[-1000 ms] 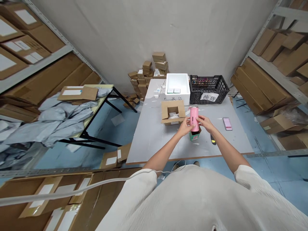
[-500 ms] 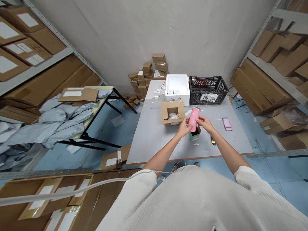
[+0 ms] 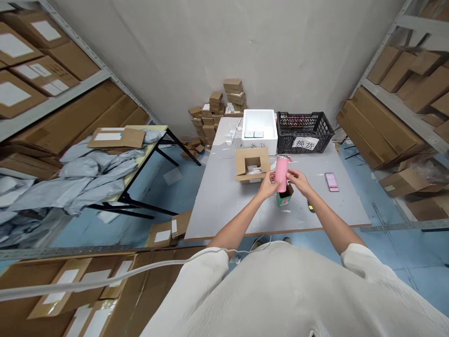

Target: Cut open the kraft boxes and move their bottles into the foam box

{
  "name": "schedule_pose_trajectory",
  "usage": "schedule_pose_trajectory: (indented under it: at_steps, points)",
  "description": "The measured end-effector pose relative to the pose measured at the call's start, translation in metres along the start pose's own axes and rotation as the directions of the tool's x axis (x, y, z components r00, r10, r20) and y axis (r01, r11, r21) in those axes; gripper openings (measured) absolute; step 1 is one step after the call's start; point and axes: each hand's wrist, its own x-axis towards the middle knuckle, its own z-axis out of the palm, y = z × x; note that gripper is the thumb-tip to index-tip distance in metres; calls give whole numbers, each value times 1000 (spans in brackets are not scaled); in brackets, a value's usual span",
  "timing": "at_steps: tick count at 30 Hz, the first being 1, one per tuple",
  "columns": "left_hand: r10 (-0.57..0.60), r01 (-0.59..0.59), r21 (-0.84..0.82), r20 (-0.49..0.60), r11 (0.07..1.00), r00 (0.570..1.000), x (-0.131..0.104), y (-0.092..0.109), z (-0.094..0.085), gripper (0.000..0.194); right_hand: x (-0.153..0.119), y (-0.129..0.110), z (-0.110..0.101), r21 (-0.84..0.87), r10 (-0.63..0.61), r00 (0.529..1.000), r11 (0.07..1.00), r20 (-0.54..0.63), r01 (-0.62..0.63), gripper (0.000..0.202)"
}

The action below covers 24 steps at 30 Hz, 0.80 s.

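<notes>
A pink tumbler [image 3: 281,174] with a silvery rim is held nearly upright above the table. My left hand [image 3: 268,184] is closed on its left side, and my right hand [image 3: 297,179] grips the right side with thumb and fingertips. Just below and behind the tumbler stands an open green box [image 3: 284,200], partly covered by it. To the left of my hands is an open cardboard box [image 3: 242,164] with some white material inside. A small pink-red piece shows behind the tumbler's top; I cannot make out what it is.
On the grey table [image 3: 217,206] a white foam box [image 3: 260,145] and a black plastic crate [image 3: 304,132] stand at the back. A phone [image 3: 331,182] lies right, and a black-and-yellow tool [image 3: 310,206] near my right wrist. Shelves of cartons flank both sides.
The tumbler has turned from a rightward lean to nearly upright, with the pink-red piece now showing by its top. Both hands keep hold of it.
</notes>
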Motion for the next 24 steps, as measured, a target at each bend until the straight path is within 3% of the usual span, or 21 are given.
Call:
schedule_pose_trajectory:
  at_steps: [5, 9, 12, 16, 19, 24]
  points:
    - [-15, 21, -111, 55, 994, 998, 0, 0, 0, 76, 2, 1, -3, 26, -5, 1000, 1000, -8, 5, 65]
    - [-22, 23, 51, -15, 998, 1000, -2, 6, -1, 74, 3, 2, 1, -4, -4, 999, 1000, -35, 4, 70]
    - [-17, 17, 106, -2, 994, 1000, -1, 9, -2, 78, 2, 3, 2, -33, -10, 998, 999, -56, 9, 69]
    - [-44, 44, -85, 7, 995, 999, 0, 7, -1, 84, 1, 2, -3, 12, 15, 1000, 1000, -24, -15, 66]
    - [-108, 112, -218, 29, 970, 994, 0, 7, -1, 75, 2, 3, -7, 37, 11, 1000, 999, 3, -11, 68]
    - [-202, 201, -272, 26, 941, 979, -1, 13, 0, 72, 5, 6, -4, 17, -23, 999, 1000, -35, 24, 72]
